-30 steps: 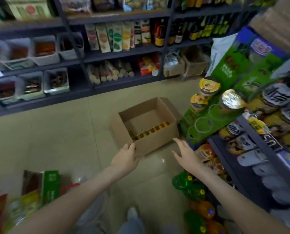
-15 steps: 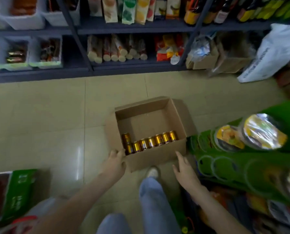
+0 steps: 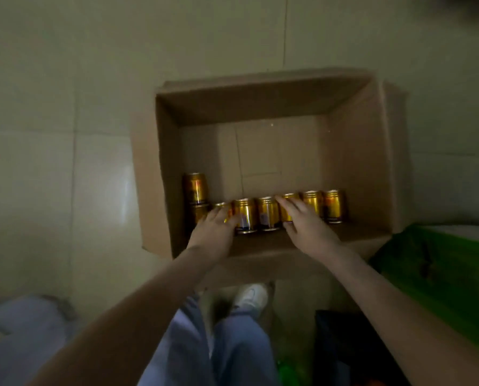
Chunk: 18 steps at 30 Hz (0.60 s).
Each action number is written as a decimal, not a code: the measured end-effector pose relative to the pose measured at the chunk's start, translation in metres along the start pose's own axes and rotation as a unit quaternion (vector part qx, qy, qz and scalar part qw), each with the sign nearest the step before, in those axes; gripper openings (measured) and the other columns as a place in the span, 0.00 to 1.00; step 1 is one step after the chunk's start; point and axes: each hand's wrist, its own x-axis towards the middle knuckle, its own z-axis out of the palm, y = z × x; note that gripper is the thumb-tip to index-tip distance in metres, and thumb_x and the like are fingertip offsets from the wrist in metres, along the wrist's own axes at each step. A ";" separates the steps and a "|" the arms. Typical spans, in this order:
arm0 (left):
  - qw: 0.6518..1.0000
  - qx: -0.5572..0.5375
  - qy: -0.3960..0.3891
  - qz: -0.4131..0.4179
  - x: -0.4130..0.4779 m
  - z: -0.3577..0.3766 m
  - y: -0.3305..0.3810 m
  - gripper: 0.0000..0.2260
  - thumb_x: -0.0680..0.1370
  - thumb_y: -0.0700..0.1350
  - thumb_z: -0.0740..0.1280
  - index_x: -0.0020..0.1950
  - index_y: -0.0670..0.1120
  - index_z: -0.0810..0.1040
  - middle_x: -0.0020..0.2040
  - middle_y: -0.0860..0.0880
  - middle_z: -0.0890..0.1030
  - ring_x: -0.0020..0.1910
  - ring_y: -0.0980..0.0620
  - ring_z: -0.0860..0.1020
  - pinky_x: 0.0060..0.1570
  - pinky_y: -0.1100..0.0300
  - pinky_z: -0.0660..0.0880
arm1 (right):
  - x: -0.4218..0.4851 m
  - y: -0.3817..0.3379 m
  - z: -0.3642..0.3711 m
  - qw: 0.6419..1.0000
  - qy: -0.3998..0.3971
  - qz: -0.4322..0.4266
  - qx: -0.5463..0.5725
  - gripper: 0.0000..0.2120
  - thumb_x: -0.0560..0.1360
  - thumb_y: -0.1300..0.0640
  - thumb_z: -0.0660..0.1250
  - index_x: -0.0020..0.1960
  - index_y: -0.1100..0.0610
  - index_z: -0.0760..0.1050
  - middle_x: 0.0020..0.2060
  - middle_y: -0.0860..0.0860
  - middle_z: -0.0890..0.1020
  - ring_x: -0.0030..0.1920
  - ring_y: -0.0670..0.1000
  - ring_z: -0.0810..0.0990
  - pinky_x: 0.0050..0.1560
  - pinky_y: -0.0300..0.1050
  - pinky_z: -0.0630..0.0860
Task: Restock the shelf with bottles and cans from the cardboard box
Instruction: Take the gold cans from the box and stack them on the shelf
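Left hand [image 3: 214, 232] fingers curl round a gold can [image 3: 227, 211]; right hand [image 3: 308, 227] fingers lie straight across another can [image 3: 286, 215].

Gold cans [image 3: 245, 215]; brown box [image 3: 358, 151]; beige floor tiles [image 3: 51, 107].

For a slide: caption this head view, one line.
Left hand grips and right hand touches gold cans inside the cardboard box.
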 end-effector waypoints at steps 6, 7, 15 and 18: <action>0.991 0.107 -0.036 0.077 0.091 0.053 -0.006 0.31 0.81 0.51 0.59 0.78 0.52 0.45 0.79 0.45 0.42 0.77 0.44 0.44 0.74 0.48 0.41 | 0.088 0.023 0.050 0.988 -0.112 -0.045 -0.094 0.39 0.78 0.53 0.64 0.78 0.44 0.40 0.78 0.49 0.48 0.77 0.52 0.44 0.74 0.50 0.52; 0.988 0.118 -0.043 0.084 0.100 0.060 -0.008 0.33 0.80 0.54 0.60 0.78 0.53 0.43 0.78 0.45 0.38 0.77 0.44 0.41 0.73 0.46 0.40 | 0.096 0.026 0.056 0.983 -0.131 -0.049 -0.122 0.42 0.77 0.50 0.65 0.78 0.45 0.39 0.78 0.49 0.46 0.77 0.52 0.42 0.75 0.50 0.48; 0.967 0.219 -0.045 0.123 0.127 0.057 -0.017 0.44 0.75 0.64 0.62 0.77 0.54 0.34 0.78 0.44 0.36 0.76 0.41 0.37 0.70 0.37 0.36 | 0.118 0.045 0.070 0.964 -0.090 -0.109 -0.227 0.52 0.71 0.39 0.68 0.77 0.49 0.33 0.78 0.54 0.43 0.77 0.55 0.41 0.75 0.48 0.40; 0.966 0.224 -0.038 0.120 0.125 0.054 -0.014 0.44 0.75 0.64 0.63 0.77 0.54 0.35 0.77 0.42 0.36 0.76 0.41 0.37 0.69 0.37 0.35 | 0.113 0.045 0.070 0.959 -0.093 -0.125 -0.236 0.51 0.74 0.41 0.67 0.77 0.55 0.33 0.78 0.54 0.42 0.77 0.55 0.41 0.76 0.50 0.39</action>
